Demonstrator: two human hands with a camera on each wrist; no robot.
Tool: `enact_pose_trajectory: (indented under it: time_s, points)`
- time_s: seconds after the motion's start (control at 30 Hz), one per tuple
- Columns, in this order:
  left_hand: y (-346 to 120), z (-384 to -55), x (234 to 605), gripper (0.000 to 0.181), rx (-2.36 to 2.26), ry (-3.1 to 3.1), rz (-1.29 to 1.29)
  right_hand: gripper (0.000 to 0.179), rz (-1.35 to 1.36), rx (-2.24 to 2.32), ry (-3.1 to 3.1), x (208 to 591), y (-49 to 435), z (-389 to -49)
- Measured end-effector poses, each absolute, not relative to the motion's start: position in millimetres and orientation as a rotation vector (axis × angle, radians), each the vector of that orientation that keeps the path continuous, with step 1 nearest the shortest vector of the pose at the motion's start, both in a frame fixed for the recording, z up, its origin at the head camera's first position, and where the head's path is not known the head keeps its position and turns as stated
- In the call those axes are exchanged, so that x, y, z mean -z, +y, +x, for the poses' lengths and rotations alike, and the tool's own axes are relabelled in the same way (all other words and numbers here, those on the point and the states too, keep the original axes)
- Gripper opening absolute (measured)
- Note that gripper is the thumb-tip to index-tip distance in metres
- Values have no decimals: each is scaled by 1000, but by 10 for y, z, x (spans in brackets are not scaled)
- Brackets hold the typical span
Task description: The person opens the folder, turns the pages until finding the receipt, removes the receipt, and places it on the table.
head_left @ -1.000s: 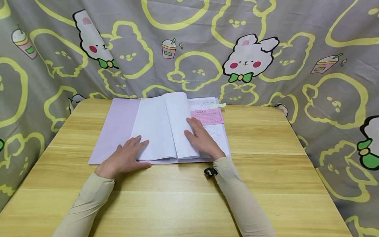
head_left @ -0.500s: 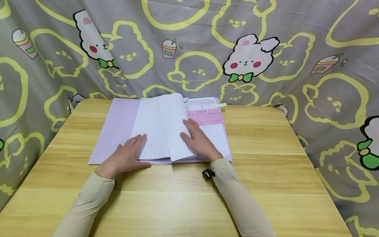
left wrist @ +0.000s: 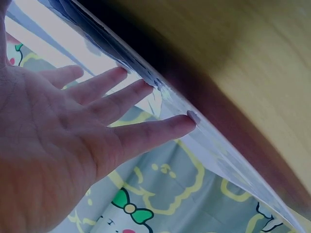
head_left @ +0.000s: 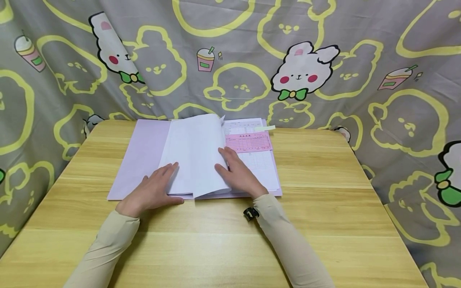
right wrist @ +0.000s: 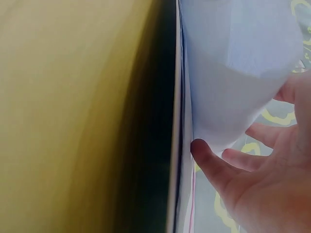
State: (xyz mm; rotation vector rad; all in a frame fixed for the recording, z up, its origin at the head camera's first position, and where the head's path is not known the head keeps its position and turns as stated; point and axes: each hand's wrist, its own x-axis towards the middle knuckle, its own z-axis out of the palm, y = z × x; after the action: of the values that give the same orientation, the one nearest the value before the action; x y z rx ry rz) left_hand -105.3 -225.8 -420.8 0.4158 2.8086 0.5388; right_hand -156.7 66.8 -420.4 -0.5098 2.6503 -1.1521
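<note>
An open lilac folder (head_left: 140, 156) lies near the far edge of the wooden table. Across its middle, a white page (head_left: 205, 156) arches over toward the left, its right side bulging up in a curve. My right hand (head_left: 241, 172) has its fingers spread against that bulge, as the right wrist view also shows with the curved page (right wrist: 228, 82) beside the fingers. On the left pages rests my left hand (head_left: 149, 194), fingers spread and thumb along the folder's front edge. Right of the bulge lie a printed form (head_left: 261, 168) and a pink slip (head_left: 248, 143).
A pale green tab (head_left: 264, 128) sticks out past the folder's right edge. Behind the wooden table (head_left: 324, 180) hangs a grey curtain (head_left: 237, 48) with cartoon prints. A small black device (head_left: 251, 213) sits at the right wrist.
My right hand has moved a little left, and the arched page has slid left with it, uncovering more of the pink slip and form. The left hand has stayed in place.
</note>
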Motion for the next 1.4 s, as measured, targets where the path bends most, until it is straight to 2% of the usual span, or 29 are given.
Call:
enact_pose_trajectory:
  time_s: [0.23,0.93,1.4]
  points:
    - [-2258,-1059,4216,122,-559,2818,417,67,-544,1157,2636,4233,633,-1547]
    - [-2248,-1047,4192,115,-554,2813,415,57,-696,955,2671,4224,503,-1457]
    - [-2245,-1028,4180,91,-482,2809,455,53,-780,805,2686,4222,493,-1459]
